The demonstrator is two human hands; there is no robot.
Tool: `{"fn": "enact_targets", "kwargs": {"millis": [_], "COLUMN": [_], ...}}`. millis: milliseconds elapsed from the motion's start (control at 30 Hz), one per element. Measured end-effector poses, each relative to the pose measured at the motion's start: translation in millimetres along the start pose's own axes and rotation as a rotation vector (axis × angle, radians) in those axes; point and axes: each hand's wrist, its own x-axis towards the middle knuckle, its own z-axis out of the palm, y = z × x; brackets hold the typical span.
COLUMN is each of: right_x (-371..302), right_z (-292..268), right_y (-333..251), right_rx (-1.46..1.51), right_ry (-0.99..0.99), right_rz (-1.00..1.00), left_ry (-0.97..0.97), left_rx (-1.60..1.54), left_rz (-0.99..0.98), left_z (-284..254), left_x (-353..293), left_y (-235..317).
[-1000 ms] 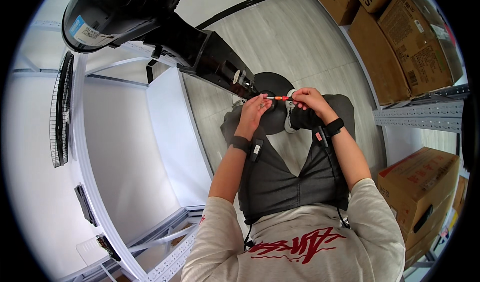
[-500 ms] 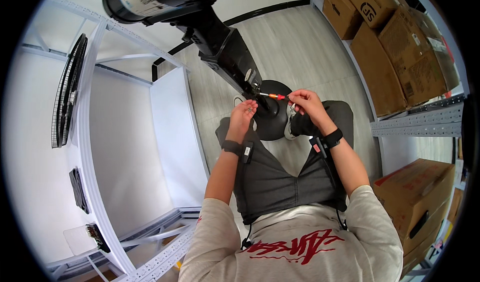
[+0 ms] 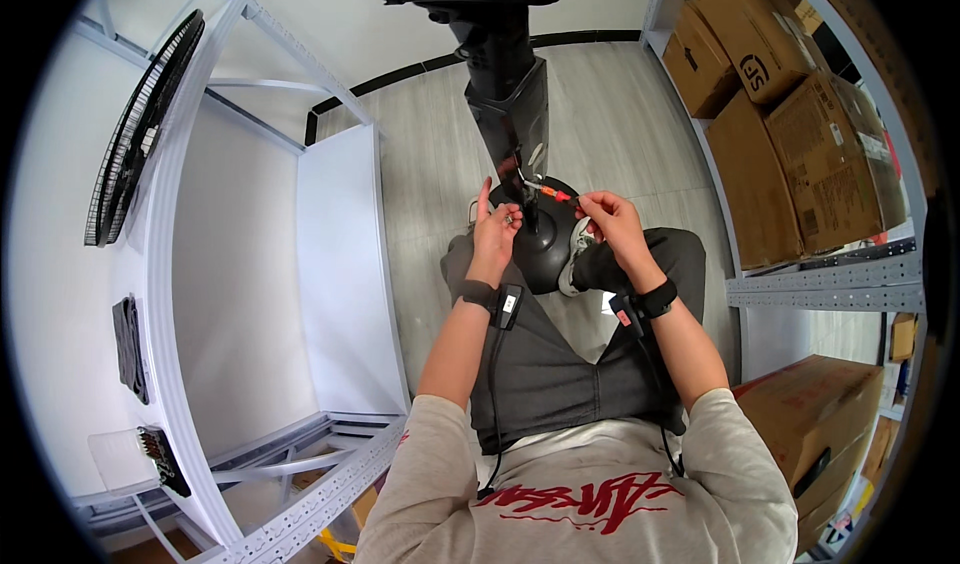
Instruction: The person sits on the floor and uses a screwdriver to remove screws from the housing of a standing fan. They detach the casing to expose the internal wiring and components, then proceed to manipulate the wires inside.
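A black pedestal fan [image 3: 508,114] stands in front of me on a round black base [image 3: 538,254]. My right hand [image 3: 618,226] pinches the rear end of a screwdriver [image 3: 555,195] with a red and orange handle. The screwdriver's tip points left at the lower part of the fan's column, where an opening shows; whether it sits in a screw is too small to tell. Beside the column, my left hand [image 3: 492,239] has its index finger stretched toward the fan and its other fingers curled round small shiny metal pieces [image 3: 509,219], perhaps screws.
On the white shelf unit [image 3: 345,264] at left lie a black fan grille [image 3: 145,134], a dark folded cloth [image 3: 130,349] and a small circuit board [image 3: 163,459]. Cardboard boxes [image 3: 755,184] fill the rack at right, and another large box [image 3: 815,414] stands lower right.
The view has turned, so the fan stands more upright and central. My left index finger has stretched out toward the column. The screwdriver remains in my right hand, its handle slightly more tilted.
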Motion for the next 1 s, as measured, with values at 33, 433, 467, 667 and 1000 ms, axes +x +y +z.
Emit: {"fn": "enact_targets", "kwargs": {"millis": [33,433,467,667,1000], "right_x": [-1.6,-13.7,-13.6,-10.3,-13.8], "right_z": [3.4,16.4,15.4,14.6,26.8], "right_y": [-1.2,-6.3,-6.3,-6.6,3.5], "right_rx": [-0.012,-0.166,-0.163,-0.113,-0.324], "right_ry": [0.007,0.038,0.032,-0.053,0.115], "right_rz": [-0.007,-0.072,-0.054,0.040,-0.243], "left_ry": [-0.030,-0.105,-0.092,-0.094,-0.108], "left_rx": [-0.007,-0.067,-0.065,-0.068,-0.019], "left_rz": [-0.013,-0.050,-0.037,0.000,-0.011], "left_z": [-1.4,-3.7,-2.8,0.3,-3.1], "left_x": [1.0,6.9,6.6,4.6,9.2], "left_y": [1.1,-1.2,-1.7,0.4,2.0]}}
